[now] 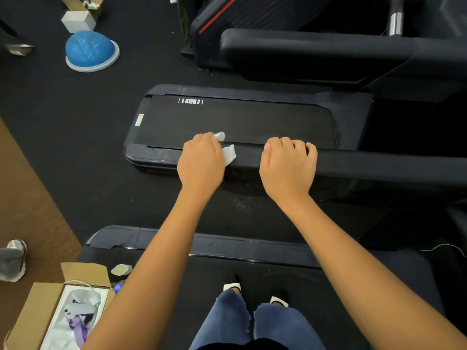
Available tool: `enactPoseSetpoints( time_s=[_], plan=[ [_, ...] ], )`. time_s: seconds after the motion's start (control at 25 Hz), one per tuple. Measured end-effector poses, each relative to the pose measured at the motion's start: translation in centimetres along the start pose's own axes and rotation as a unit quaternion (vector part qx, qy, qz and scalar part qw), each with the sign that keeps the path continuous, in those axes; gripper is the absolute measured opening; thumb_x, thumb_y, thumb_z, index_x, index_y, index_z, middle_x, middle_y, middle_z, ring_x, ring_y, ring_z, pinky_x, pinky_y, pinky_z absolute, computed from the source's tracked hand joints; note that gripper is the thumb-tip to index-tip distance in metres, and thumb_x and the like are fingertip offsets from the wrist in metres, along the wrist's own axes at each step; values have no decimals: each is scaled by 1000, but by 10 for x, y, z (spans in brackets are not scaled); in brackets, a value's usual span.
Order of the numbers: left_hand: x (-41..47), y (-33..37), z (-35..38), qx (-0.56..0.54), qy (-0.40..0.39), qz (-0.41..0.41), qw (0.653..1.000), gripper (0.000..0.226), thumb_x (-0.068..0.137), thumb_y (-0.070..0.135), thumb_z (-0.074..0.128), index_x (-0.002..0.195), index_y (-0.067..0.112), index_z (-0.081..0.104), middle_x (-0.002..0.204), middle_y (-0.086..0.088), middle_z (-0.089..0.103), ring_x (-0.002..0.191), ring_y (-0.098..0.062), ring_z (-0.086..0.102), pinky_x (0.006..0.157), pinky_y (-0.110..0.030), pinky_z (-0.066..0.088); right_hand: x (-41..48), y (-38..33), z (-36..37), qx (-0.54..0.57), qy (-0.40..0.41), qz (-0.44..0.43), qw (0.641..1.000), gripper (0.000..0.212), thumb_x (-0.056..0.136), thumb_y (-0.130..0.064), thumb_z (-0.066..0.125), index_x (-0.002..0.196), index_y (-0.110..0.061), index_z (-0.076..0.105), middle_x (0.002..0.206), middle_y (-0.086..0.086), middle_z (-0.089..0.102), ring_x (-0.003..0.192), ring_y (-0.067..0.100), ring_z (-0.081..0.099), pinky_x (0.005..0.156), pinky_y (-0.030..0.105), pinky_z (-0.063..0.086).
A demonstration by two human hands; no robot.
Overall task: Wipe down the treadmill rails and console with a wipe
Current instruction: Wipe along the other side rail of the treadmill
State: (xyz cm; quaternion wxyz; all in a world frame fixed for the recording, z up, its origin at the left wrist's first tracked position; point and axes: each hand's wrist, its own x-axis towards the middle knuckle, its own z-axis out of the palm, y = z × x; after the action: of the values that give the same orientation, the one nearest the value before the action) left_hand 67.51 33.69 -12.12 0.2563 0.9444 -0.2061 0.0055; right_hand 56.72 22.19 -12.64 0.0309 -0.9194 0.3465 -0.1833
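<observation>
Wipe on the rail (379,162)
The left hand (201,160) squeezes a soft, light wipe (228,154) on the rail; the right hand (288,165) curls over it. Probably floppy, so keep it bunched up.

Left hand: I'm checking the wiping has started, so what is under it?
A crumpled white wipe shows from under the left hand, against the black treadmill rail. The wipe's middle and the rail's end beneath the palm are covered.

Bare rail (379,165) right of hands
</observation>
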Motion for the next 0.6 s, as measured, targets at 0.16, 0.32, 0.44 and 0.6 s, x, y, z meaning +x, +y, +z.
enactPoseSetpoints(
  time_s=[0.16, 0.32, 0.44, 0.6],
  plan=[
    [-30, 5, 10, 99, 11, 182, 978, 49, 97, 31, 20, 129, 14, 52, 127, -2, 58, 122, -28, 49, 102, -40, 37, -2, 2, 1, 4, 0, -6, 1000, 51, 96, -34, 17, 97, -19, 66, 89, -3, 66, 92, 21, 59, 102, 43, 35],
    [-31, -9, 3, 28, 34, 204, 978, 43, 102, 23, 22, 137, 16, 46, 133, 0, 53, 129, -21, 42, 110, -34, 30, -2, 4, 1, 20, 6, -9, 1000, 51, 96, -34, 18, 95, -20, 66, 89, -5, 66, 90, 18, 59, 102, 41, 35],
    [-15, -5, -1, -87, 11, 59, 994, 37, 101, 23, 29, 125, 13, 56, 121, 3, 58, 109, -17, 49, 92, -33, 38, -3, 6, 1, 21, 14, -7, 1000, 50, 96, -35, 19, 97, -20, 67, 90, -5, 67, 90, 18, 59, 101, 40, 34],
    [7, -7, -6, -238, -39, -212, 947, 31, 97, 25, 34, 99, 3, 56, 105, -7, 60, 95, -29, 50, 82, -43, 42, -2, 5, 0, 24, 2, -9, 1000, 53, 95, -37, 17, 99, -21, 67, 93, -5, 67, 92, 17, 59, 101, 39, 34]
  ],
)
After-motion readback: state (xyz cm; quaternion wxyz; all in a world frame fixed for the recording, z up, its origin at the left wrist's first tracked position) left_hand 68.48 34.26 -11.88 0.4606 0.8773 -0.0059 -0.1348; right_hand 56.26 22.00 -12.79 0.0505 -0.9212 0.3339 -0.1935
